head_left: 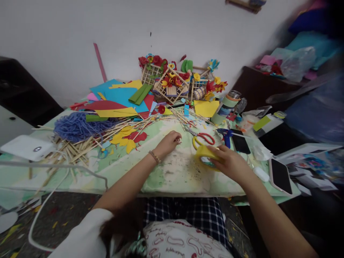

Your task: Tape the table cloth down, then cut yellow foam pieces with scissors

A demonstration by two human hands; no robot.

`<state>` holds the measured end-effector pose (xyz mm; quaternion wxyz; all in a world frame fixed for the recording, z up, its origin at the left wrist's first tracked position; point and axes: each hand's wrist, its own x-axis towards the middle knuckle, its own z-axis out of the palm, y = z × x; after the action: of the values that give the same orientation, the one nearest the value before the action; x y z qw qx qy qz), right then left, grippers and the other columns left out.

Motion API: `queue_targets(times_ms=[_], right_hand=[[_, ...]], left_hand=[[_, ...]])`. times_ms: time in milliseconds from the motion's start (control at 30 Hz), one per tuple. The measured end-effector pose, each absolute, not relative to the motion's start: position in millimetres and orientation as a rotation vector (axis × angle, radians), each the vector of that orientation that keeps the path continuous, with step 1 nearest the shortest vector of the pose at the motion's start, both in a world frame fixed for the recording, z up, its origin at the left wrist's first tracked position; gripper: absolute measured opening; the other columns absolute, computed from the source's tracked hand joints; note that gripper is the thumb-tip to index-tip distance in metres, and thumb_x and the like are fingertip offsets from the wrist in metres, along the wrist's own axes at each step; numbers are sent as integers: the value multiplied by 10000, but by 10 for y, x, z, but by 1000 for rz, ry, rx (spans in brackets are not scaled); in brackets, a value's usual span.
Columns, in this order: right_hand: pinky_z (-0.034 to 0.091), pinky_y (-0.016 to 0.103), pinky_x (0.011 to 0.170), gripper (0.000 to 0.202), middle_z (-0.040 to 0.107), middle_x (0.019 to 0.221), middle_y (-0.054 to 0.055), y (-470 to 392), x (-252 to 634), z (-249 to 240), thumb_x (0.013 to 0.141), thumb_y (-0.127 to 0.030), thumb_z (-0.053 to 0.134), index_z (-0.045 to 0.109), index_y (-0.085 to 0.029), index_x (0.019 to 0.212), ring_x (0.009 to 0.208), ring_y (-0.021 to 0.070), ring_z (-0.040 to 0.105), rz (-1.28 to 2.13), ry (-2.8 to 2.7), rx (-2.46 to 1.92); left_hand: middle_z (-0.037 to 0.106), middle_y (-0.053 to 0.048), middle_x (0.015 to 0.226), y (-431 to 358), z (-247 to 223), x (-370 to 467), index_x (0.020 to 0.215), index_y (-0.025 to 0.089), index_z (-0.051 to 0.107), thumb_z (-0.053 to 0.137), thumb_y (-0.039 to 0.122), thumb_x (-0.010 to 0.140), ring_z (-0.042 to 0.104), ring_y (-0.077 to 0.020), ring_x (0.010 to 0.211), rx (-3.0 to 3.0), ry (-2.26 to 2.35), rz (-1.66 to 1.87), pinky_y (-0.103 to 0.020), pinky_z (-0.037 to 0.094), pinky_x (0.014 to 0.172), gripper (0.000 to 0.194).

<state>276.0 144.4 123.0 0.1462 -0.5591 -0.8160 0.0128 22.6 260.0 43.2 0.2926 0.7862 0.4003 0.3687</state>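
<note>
My right hand point(228, 161) grips a roll of yellow tape point(203, 153), tilted above the front part of the table. Just beyond the roll lie scissors with red and yellow handles point(205, 137). My left hand point(170, 141) is over the middle of the table with its fingers curled and pinched together. A small pale bit shows at its fingertips, too small to name. To the left of that hand are yellow paper petals point(124, 139) and red paper petals point(137, 136). A blue glue gun point(226, 136) lies right of the scissors.
Thin wooden sticks point(80, 152) and a heap of purple string point(80, 126) lie on the left, beside a white box-shaped device point(27, 148) with a cable. Stick frames with paper flowers point(172, 86) stand against the wall. Phones point(280, 175) and a jar point(225, 107) are on the right.
</note>
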Motion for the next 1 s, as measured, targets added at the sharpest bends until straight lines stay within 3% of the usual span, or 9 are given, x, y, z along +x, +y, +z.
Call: queue_targets(times_ms=[67, 167, 233, 400, 600, 767, 1000], right_hand=[[529, 433, 818, 485, 583, 1101, 129, 1513, 2689, 1242, 862, -326, 546, 512, -228, 1336, 966, 281, 615, 42, -2417, -1519], [418, 475, 1027, 608, 455, 1332, 148, 1567, 2701, 1269, 855, -386, 584, 392, -226, 1410, 1238, 294, 466, 96, -2350, -1367], [369, 492, 1075, 588, 435, 1378, 131, 1559, 2797, 1310, 864, -410, 578, 396, -246, 1398, 1289, 285, 425, 154, -2306, -1357], [379, 472, 1083, 494, 474, 1393, 91, 1506, 2998, 1424, 874, -404, 569, 478, -270, 1340, 1288, 269, 453, 357, -2384, -1359], [313, 466, 1119, 483, 344, 1503, 78, 1665, 2642, 1397, 930, -193, 426, 414, -256, 1409, 1386, 234, 323, 396, -2541, -1106], [395, 460, 1019, 397, 478, 1414, 81, 1982, 2095, 1373, 929, -155, 421, 563, -232, 1291, 1225, 253, 497, 235, -2660, -1119], [396, 443, 941, 321, 619, 1225, 149, 2232, 1307, 1401, 876, -132, 498, 632, -151, 1168, 1115, 288, 541, 99, -2841, -1211]], left_hand=[[542, -47, 870, 2647, 348, 234, 879, 151, 596, 591, 112, 781, 524, -164, 808, 2114, 1085, 955, -299, 436, 781, 106], [539, -56, 859, 2677, 206, 191, 865, 133, 597, 582, 96, 773, 523, -171, 796, 2111, 1134, 922, -308, 435, 774, 101], [543, -56, 873, 2672, 148, 154, 877, 134, 600, 588, 108, 772, 532, -171, 809, 2104, 1154, 901, -307, 440, 783, 109], [570, -57, 928, 2671, 136, 115, 911, 142, 607, 612, 148, 762, 572, -164, 839, 2069, 1175, 829, -294, 466, 801, 148], [589, -68, 930, 2729, 198, 14, 894, 130, 624, 644, 228, 747, 589, -164, 802, 2057, 1177, 749, -290, 490, 755, 178], [610, -63, 941, 2751, 257, -150, 940, 132, 637, 722, 254, 665, 580, -181, 838, 2146, 1148, 702, -305, 485, 786, 312], [666, -68, 959, 2870, 192, -315, 918, 144, 664, 593, 113, 741, 607, -191, 899, 2282, 1178, 690, -325, 486, 850, 194]])
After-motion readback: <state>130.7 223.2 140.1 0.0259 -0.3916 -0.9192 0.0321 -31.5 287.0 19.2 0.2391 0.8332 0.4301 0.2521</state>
